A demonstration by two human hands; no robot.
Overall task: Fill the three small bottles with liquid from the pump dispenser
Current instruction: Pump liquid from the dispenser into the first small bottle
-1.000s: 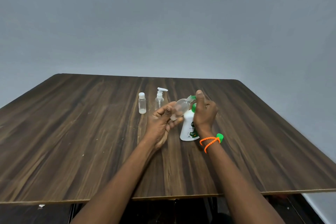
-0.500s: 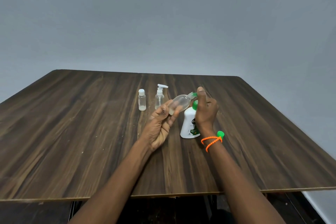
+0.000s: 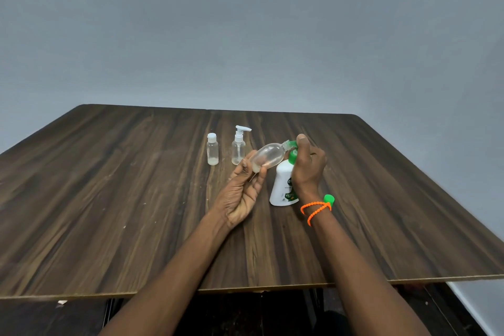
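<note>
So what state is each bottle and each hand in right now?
Capped bottle: upright, capped, little liquid.
Spray bottle: upright, nearly empty.
Round bottle: tilted, mouth at green nozzle.
Pump dispenser: standing.
Left hand: holds round bottle.
Right hand: on pump.

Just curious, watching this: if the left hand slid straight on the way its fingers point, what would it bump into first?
The left hand points up and away, its fingertips already on the tilted clear bottle, so that comes first. Beyond lies the green pump head under the right hand, though depth is unclear.
</note>
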